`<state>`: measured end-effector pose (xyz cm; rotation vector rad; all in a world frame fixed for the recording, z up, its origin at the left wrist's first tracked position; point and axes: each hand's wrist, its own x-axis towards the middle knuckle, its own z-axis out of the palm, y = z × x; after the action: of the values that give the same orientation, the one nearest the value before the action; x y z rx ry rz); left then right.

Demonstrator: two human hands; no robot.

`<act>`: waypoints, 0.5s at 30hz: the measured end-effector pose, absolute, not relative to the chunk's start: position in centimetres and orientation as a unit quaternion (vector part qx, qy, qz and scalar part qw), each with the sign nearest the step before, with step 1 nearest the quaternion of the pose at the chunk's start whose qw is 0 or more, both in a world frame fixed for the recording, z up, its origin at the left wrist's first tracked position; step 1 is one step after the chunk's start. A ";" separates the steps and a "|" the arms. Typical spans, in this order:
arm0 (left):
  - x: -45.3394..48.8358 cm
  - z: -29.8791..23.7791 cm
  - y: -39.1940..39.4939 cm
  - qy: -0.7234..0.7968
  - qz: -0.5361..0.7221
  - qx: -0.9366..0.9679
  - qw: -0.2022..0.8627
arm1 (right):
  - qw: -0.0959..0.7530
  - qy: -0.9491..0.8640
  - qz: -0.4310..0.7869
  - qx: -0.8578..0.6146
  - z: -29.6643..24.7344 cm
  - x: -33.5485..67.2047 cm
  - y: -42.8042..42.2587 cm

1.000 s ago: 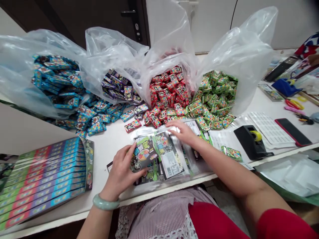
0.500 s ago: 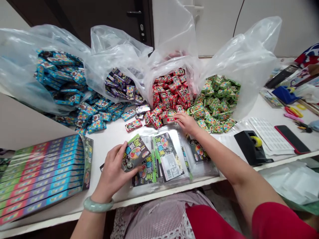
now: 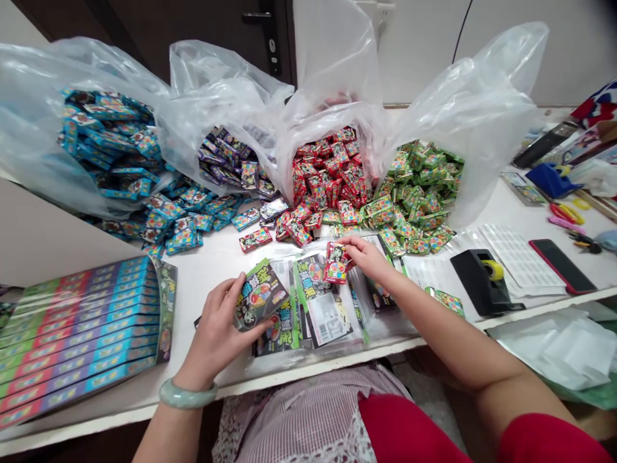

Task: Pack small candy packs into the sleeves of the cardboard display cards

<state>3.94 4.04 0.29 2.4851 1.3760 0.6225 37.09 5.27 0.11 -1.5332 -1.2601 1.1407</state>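
Note:
My left hand (image 3: 219, 328) grips a green and black printed pouch (image 3: 258, 301) just above a stack of similar flat pouches (image 3: 318, 308) at the table's near edge. My right hand (image 3: 369, 257) pinches a small red box (image 3: 336, 262) over that stack. Behind it, red boxes (image 3: 328, 180) spill from a clear plastic bag (image 3: 332, 83). Green boxes (image 3: 419, 186) spill from the bag to the right, purple boxes (image 3: 231, 161) and blue boxes (image 3: 120, 154) from bags to the left.
A carton of stacked coloured packs (image 3: 81, 334) lies at the near left. A black tape dispenser (image 3: 482, 276), label sheets (image 3: 520, 257) and a red phone (image 3: 562, 265) sit on the right. Scissors (image 3: 569, 215) and clutter lie at the far right.
My right hand went to the red pile and came back toward me with a small red box. My left hand kept hold of the pouch, shifting slightly left.

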 end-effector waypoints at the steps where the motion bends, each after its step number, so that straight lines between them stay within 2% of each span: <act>1: 3.7 0.3 4.0 0.473 0.211 0.848 0.115 | 0.406 -0.475 0.488 -0.609 0.2 37.0 5.3; 4: 3.3 0.3 3.9 0.475 0.210 0.847 0.113 | 0.410 -0.399 0.566 -0.594 0.6 36.8 4.8; 7: 3.2 0.2 3.8 0.474 0.214 0.847 0.114 | 0.415 -0.379 0.588 -0.582 0.7 36.6 3.8; 12: 3.2 -0.5 3.8 0.474 0.206 0.847 0.125 | 0.371 -0.506 0.449 -0.636 -0.5 36.5 0.6; 15: 3.1 -0.7 3.6 0.470 0.197 0.851 0.127 | 0.236 -0.613 0.350 -0.668 -0.2 36.8 -1.6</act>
<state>3.13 3.62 -0.71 2.4758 1.3691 0.5745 36.78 -1.59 -0.19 -1.8313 -1.6828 0.9604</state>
